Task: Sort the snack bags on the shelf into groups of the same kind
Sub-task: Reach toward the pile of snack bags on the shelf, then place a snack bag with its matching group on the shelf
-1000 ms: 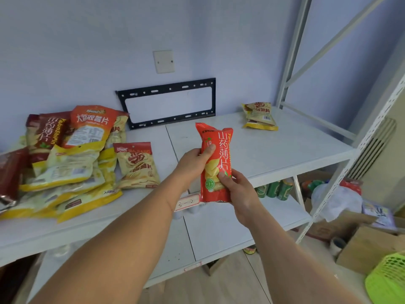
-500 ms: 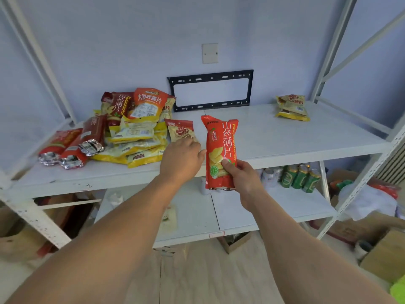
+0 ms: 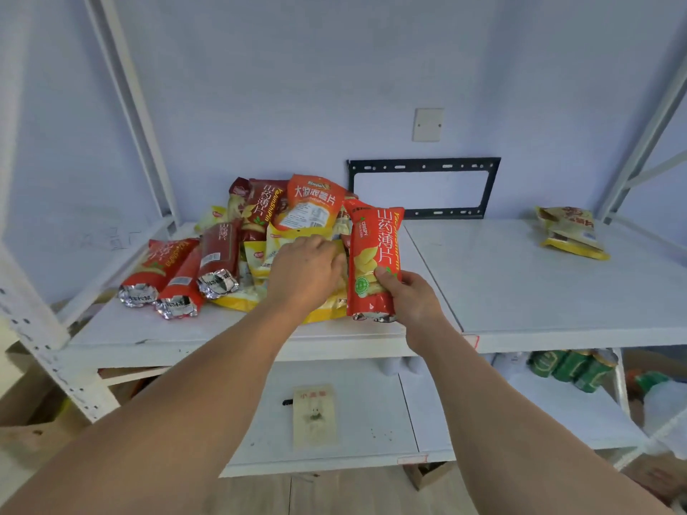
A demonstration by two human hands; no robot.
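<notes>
Orange-red snack bag [image 3: 374, 258] is held upright over the shelf [image 3: 520, 291], long axis vertical, crimped end down, gripped by right hand [image 3: 412, 297] fingers. Left hand [image 3: 306, 271] is laid loosely curled on the mixed bag pile [image 3: 260, 247].

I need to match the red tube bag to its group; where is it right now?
In the head view the red tube bag stands upright at centre, gripped by the right hand, just right of the mixed pile.
</notes>
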